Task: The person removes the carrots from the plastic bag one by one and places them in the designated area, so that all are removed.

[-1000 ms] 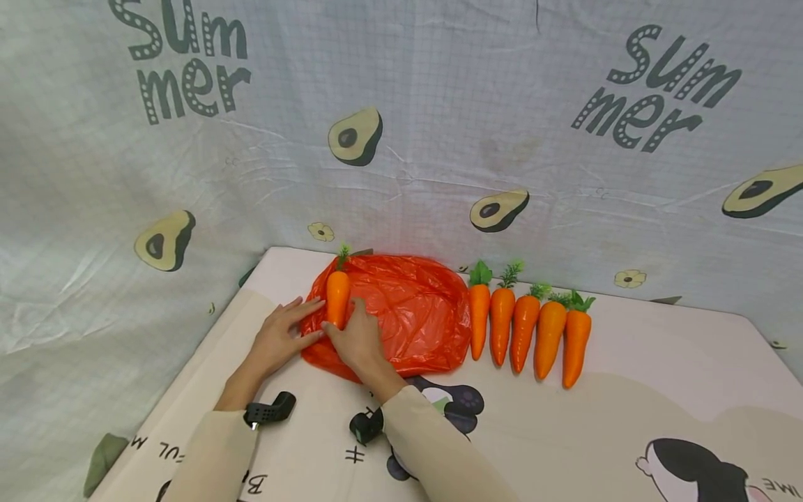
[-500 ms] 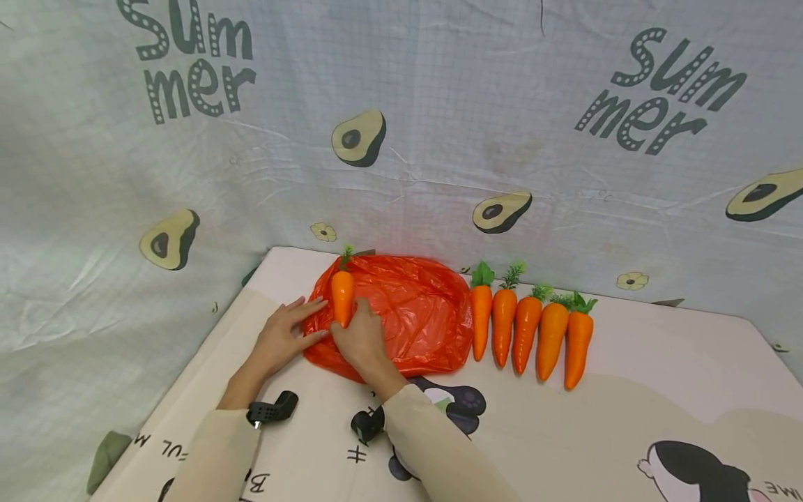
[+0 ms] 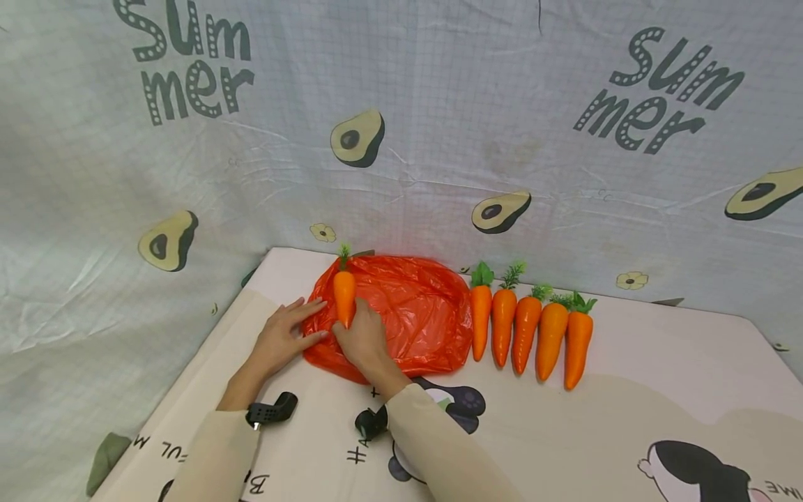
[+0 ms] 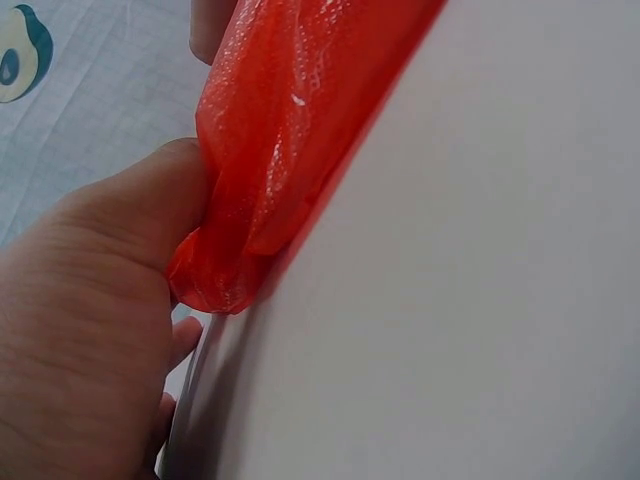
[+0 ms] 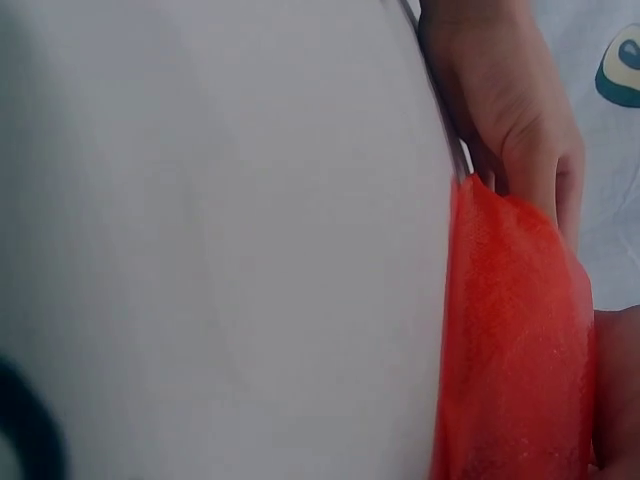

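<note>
A red plastic bag [image 3: 417, 314] lies flat on the table, with a carrot [image 3: 344, 293] upon its left part, green top pointing to the back. My right hand [image 3: 365, 338] pinches that carrot near its tip. At the bag's left edge rests my left hand [image 3: 282, 335], thumb and fingers extended and spread onto the plastic. The left wrist view has the left thumb [image 4: 175, 185] against the crinkled bag edge [image 4: 260, 150]. Seen from the right wrist, the left hand [image 5: 510, 100] touches the far end of the bag [image 5: 520, 330]; the carrot is hidden there.
Several more carrots [image 3: 525, 335] lie side by side just right of the bag, tops toward the back. The table [image 3: 659, 362] has a printed cover, and a patterned cloth [image 3: 426, 139] hangs behind it. Black wrist cameras [image 3: 371, 422] sit on both wrists.
The carrot in my right hand has shifted slightly to the right on the bag, the hand moving with it. My left hand and the row of carrots stay put.
</note>
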{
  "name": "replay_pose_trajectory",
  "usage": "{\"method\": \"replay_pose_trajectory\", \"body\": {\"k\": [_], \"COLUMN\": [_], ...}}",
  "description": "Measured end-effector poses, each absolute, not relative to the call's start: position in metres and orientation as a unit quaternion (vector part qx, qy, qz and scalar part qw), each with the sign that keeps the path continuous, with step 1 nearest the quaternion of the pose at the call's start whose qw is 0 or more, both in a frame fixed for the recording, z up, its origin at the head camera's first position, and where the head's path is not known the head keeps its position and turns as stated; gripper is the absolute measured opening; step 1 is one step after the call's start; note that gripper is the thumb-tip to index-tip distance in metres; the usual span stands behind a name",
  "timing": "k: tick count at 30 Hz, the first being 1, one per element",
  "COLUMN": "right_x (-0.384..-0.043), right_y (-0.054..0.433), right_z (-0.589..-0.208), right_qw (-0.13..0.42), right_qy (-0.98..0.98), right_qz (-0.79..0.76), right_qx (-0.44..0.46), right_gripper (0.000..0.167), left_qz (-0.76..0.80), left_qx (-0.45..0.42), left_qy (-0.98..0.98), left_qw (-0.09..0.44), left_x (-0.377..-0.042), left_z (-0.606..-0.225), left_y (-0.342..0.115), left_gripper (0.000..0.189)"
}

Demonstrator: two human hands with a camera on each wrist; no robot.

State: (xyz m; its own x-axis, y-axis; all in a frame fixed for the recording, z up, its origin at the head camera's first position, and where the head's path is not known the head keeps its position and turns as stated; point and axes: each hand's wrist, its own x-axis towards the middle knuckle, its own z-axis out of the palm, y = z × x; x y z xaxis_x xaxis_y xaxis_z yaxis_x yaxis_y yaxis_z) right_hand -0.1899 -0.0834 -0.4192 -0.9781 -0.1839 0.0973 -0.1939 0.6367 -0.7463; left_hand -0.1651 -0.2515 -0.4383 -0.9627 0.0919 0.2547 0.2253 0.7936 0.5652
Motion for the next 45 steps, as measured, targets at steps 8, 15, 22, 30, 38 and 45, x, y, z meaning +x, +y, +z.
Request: {"method": "replay_pose_trajectory", "body": {"k": [8,15,22,30,38,45], "right_x": [-0.187,-0.186,-0.183,-0.180,-0.177,-0.175], "right_y": [-0.075,-0.066,-0.055,-0.039,-0.022,-0.007], "right_z": [-0.422,-0.419,-0.407,-0.389,-0.379,-0.374], "right_qw": [0.013,0.040,0.061,0.090,0.090,0.108], "right_qy": [-0.893,-0.882,-0.868,-0.860,-0.854,-0.858], "right_qz": [0.437,0.454,0.472,0.480,0.490,0.481], "right_qx": [0.106,0.119,0.140,0.149,0.151,0.147], "right_gripper": [0.059,0.058,0.057,0.056,0.056,0.057], "left_qz": [-0.313,-0.306,-0.310,-0.310,-0.310,-0.309], "left_qx": [-0.083,-0.077,-0.073,-0.067,-0.061,-0.064], "left_qy": [-0.941,-0.944,-0.943,-0.944,-0.945,-0.945], "left_qw": [0.103,0.100,0.099,0.096,0.085,0.087], "left_x": [-0.166,-0.165,-0.164,-0.163,-0.163,-0.164], "left_z": [-0.439,-0.438,-0.438,-0.436,-0.435,-0.436], "left_y": [-0.250,-0.251,-0.251,-0.250,-0.251,-0.251], "left_gripper": [0.059,0.060,0.061,0.061,0.061,0.060]}}
